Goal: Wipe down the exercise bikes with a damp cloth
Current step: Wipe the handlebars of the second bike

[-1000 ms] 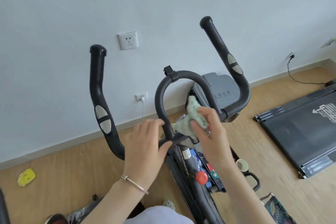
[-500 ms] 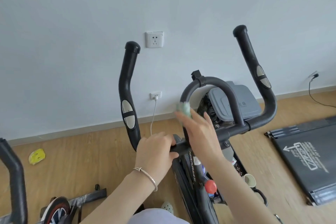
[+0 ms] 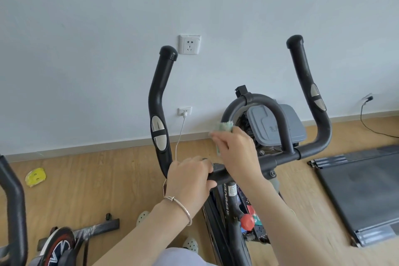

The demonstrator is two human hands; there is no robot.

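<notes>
I am partway through wiping the handlebars of the exercise bike (image 3: 278, 157) that fills the middle of my view, its two upright grips standing at 11 and 1 o'clock against the wall (image 3: 108, 28). A second bike (image 3: 13, 211) shows only at the 8 o'clock edge, so I judge it has yet to be done, and a treadmill (image 3: 362, 196) lies flat on the floor at 4 o'clock.

The step in hand is the inner loop bar (image 3: 274, 110), just right of centre. My right hand (image 3: 237, 151) is at the loop's left leg, fingers curled shut around the cloth (image 3: 290, 125) and pressing it on the bar. My left hand (image 3: 190, 177), at 6 o'clock, is wrapped closed around the crossbar to steady the frame.

Next, I reckon, the cloth wants to travel up and over the loop's curve and down its right leg, then out to the upright grips with their silver pulse pads (image 3: 158, 134). That calls for keeping the cloth folded around the tube, and the left hand will have to shift before its own stretch can be wiped.

The cloth is small, pale green and bunched; only a tuft shows above my knuckles, blurred. I cannot tell whether it is damp.
</notes>
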